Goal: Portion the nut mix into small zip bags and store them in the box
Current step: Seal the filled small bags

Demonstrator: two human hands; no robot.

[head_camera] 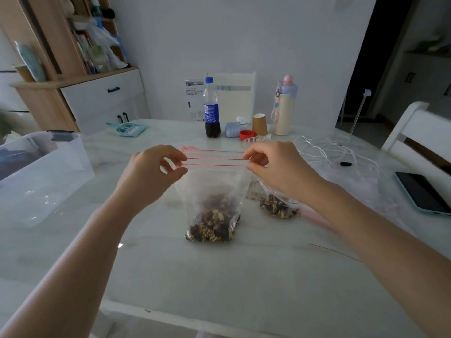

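A small clear zip bag (214,191) with red seal lines stands on the table, brown nut mix (212,225) filling its bottom. My left hand (156,169) pinches the left end of its zip strip. My right hand (275,164) pinches the right end. Behind my right wrist lies another bag with nut mix (277,207), partly hidden. The clear plastic box (41,176) sits at the table's left edge.
At the back of the table stand a cola bottle (211,111), a paper cup (259,124), a red lid (247,134) and a pastel flask (283,111). White cables (327,150) and a phone (424,193) lie to the right. A teal dustpan (128,129) lies back left.
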